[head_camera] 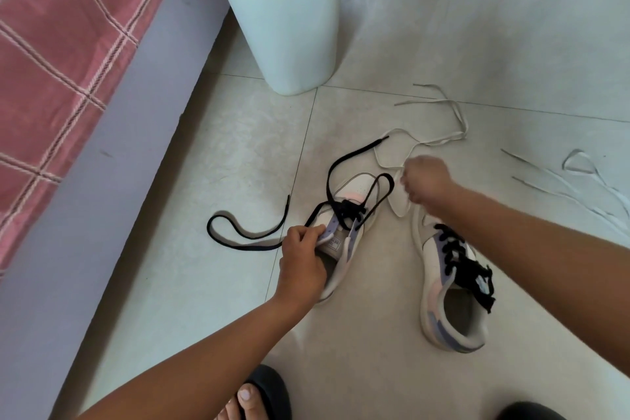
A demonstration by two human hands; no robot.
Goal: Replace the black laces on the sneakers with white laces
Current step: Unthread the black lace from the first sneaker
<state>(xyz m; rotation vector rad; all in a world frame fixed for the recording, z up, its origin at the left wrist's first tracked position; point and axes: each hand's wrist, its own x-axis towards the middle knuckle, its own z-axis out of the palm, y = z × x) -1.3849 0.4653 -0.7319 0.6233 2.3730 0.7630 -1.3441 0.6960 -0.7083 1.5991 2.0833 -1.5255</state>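
Left sneaker [344, 242] lies on the tiled floor [204, 181], toe pointing away. Its black lace [341, 164] is mostly pulled out: threaded only through the eyelets nearest the toe, with one long end looping off to the left across the floor and another loop rising over the toe. Left hand [301, 259] grips the sneaker at the tongue and the side of the opening, fingers curled round the edge. Right hand [426, 181] hovers just beyond the toe, fingers curled in; blurred, so I cannot tell if it pinches the black loop or the white lace [433, 141] running beside it. That white lace trails away over the floor past the hand.

Right sneaker [450, 286] lies just beside, to the right, under the right forearm, its black lacing [467, 266] fully in place. A second white lace [579, 181] lies well apart at far right.

White bin [289, 37] with blue liner stands beyond. Bed with red checked cover [51, 61] at left. Foot in dark sandal [262, 395] at bottom edge.
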